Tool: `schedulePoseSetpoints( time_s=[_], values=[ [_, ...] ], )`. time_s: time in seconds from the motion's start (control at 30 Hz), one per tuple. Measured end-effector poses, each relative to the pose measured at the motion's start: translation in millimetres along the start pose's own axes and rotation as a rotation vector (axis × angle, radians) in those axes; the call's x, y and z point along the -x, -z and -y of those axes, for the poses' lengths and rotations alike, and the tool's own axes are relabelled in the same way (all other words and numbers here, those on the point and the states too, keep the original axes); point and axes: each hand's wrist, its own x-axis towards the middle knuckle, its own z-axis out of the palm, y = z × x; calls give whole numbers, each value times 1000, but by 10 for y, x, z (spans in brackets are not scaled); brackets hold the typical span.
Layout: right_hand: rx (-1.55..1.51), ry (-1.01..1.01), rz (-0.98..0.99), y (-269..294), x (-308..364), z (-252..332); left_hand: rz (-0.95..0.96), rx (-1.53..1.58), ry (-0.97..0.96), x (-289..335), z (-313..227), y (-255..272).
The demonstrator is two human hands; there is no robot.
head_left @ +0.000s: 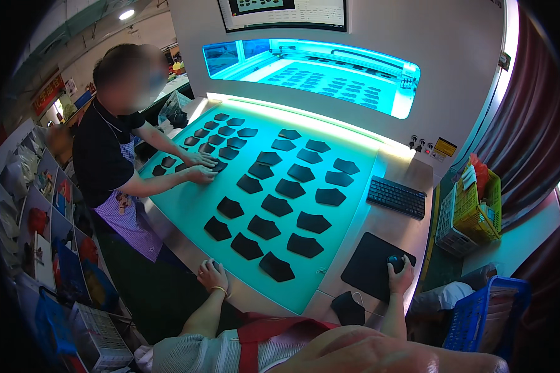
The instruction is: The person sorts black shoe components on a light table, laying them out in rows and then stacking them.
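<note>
My right hand [402, 277] is closed over a small dark computer mouse [394, 261] on a black mouse pad [368, 268]. On the near edge of the teal lit work surface [186, 214], my left hand [213, 276] rests with fingers loosely bent and nothing visible in it; a bracelet circles its wrist. Many flat dark pieces with one pointed end, such as this near one [277, 267], lie in rows across the surface. To the left, a co-worker in a purple apron [127, 217] has both hands [200, 168] on pieces at the far left.
A black keyboard [397, 197] sits right of the surface. Behind rises a large machine [460, 68] with a lit window [317, 78] and a monitor [285, 22]. Yellow [481, 208] and blue crates [482, 311] stand at the right. A black face mask [348, 309] lies near me.
</note>
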Motion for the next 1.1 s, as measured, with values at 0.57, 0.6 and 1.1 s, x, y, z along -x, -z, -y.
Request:
schedulePoseSetpoints(
  time_s=[0.57,0.6,1.1],
  values=[
    [71,-133,-28,-105,-46,63,22,-12,12,-9,-20,25],
    [67,-143,-21,-103,-50,83,19,-10,12,-6,-15,28],
    [56,-147,-26,-101,-45,82,0,-23,3,-9,-3,10]
  ],
)
